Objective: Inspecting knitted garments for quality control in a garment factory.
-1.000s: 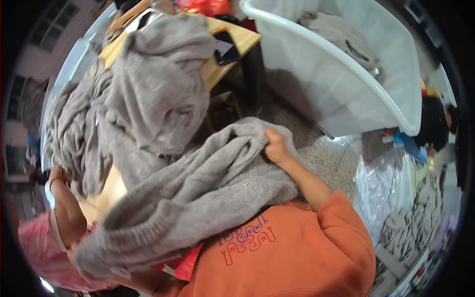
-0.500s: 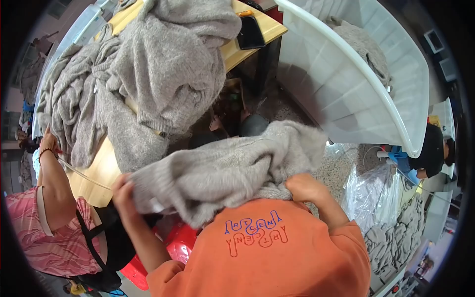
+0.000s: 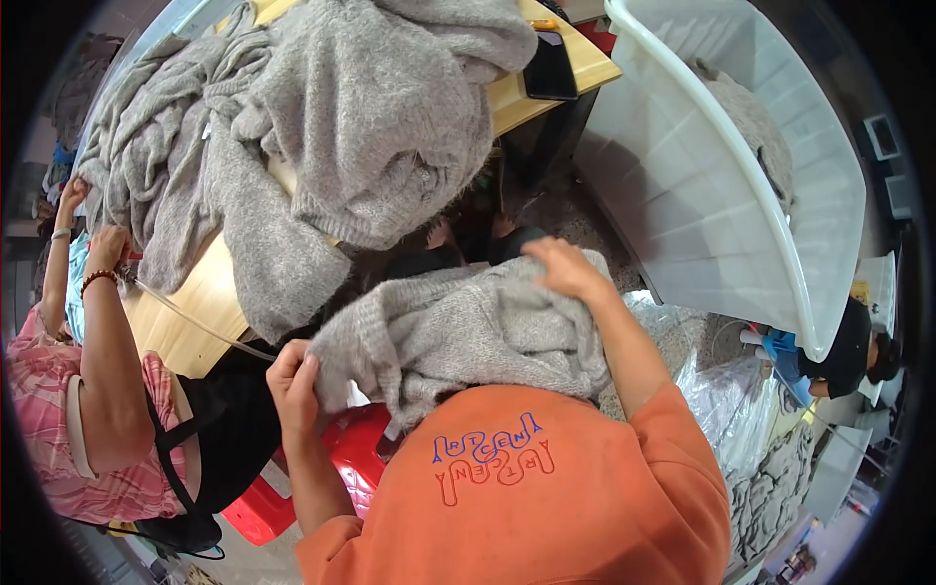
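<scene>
A grey knitted garment (image 3: pixel 478 331), probably a sweater, is bunched across my lap and the front of my orange top. My left hand (image 3: pixel 294 378) pinches its ribbed left edge between thumb and fingers. On the garment's far right part lies my right hand (image 3: pixel 568 267), palm down, fingers stretched over the knit. A small white label shows beside the cloth near my left hand. More grey knitwear (image 3: pixel 380 127) is heaped on the wooden table (image 3: pixel 190 331) in front of me, its folds hanging over the edge.
A large white plastic bin (image 3: pixel 673 185) with grey knitwear stands at the right. A dark phone (image 3: pixel 551 70) lies on the table corner. At left, a person in pink (image 3: pixel 97 361) reaches to the table. A red stool (image 3: pixel 258 512), clear plastic sheeting (image 3: pixel 726 390) and another person surround me.
My right hand has moved from the garment's near right edge up to its far right part, its fingers now spread. The garment has drawn in closer together. My left hand keeps its grip.
</scene>
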Tool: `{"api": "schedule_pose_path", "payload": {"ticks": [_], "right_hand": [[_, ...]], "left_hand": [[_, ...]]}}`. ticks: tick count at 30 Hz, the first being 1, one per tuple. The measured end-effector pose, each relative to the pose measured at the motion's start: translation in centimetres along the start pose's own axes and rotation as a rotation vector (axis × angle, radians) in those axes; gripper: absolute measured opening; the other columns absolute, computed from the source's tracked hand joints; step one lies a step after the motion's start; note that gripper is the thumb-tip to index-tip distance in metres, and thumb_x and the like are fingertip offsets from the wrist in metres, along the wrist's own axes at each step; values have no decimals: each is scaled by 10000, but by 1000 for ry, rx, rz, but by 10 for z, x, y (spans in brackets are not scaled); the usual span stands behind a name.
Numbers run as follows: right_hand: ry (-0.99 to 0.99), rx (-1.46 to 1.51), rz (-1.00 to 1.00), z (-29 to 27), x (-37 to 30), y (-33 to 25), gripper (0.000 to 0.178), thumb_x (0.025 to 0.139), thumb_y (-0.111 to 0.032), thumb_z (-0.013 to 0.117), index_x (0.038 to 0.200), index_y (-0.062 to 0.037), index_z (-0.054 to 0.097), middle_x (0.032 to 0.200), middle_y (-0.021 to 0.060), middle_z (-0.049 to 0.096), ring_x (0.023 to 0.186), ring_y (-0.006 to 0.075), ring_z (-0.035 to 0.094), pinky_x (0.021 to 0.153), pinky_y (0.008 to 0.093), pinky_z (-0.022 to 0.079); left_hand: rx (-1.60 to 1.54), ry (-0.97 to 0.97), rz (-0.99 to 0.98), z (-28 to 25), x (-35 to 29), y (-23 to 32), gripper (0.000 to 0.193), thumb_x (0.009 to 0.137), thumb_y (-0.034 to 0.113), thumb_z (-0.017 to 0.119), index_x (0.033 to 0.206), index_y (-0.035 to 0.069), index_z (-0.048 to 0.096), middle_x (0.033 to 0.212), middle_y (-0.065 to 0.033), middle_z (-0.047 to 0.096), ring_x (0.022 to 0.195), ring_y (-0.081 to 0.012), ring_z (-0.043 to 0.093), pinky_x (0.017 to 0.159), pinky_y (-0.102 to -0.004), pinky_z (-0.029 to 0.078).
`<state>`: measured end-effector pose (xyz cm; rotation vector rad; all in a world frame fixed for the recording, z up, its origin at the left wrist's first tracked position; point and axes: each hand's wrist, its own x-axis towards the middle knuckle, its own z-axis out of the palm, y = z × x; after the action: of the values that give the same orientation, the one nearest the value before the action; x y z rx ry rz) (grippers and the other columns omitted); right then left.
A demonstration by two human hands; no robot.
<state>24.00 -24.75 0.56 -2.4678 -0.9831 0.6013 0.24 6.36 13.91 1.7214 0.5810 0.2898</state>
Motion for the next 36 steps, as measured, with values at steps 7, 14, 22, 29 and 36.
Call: {"api": "schedule_pose_path", "payload": {"ticks": [7,14,22,29,36], "right_hand": [[190,-103,139,-5,-51,-18,412,610,-77,613,1013,-44,532,927,140,566,889,328,524,772,395,389],[815,-75,182,-30,-75,-3,223,593,-2,535,815,10,556,766,144,559,813,352,523,720,422,417],[195,89,-86,-10,-48,12,101,699,-84,518,649,-15,573,764,151,587,769,323,566,688,405,450],[469,143,460,40,-4,43,552,685,-227,694,1155,-51,464,986,203,568,874,312,559,776,368,445],[316,479,183,42,3,71,522,617,-59,636,1120,-35,499,977,196,577,869,289,584,751,318,444]], "left_hand": [[784,-10,193,67,-30,-77,589,652,151,660,1172,4,427,1299,-225,326,1209,-379,304,1008,-432,232],[823,-89,419,84,-41,-55,636,644,362,673,1139,10,483,1230,-217,397,1133,-400,368,950,-474,280],[636,-175,230,93,-33,-66,333,618,72,606,946,20,574,919,-159,559,875,-316,545,765,-350,437],[574,-153,21,60,-26,-63,403,611,-12,593,1013,8,593,930,-130,591,873,-252,570,750,-331,450],[-377,-38,-522,39,-25,-80,208,805,-32,506,1000,-43,578,972,-93,610,847,-153,587,744,-274,469]]}}
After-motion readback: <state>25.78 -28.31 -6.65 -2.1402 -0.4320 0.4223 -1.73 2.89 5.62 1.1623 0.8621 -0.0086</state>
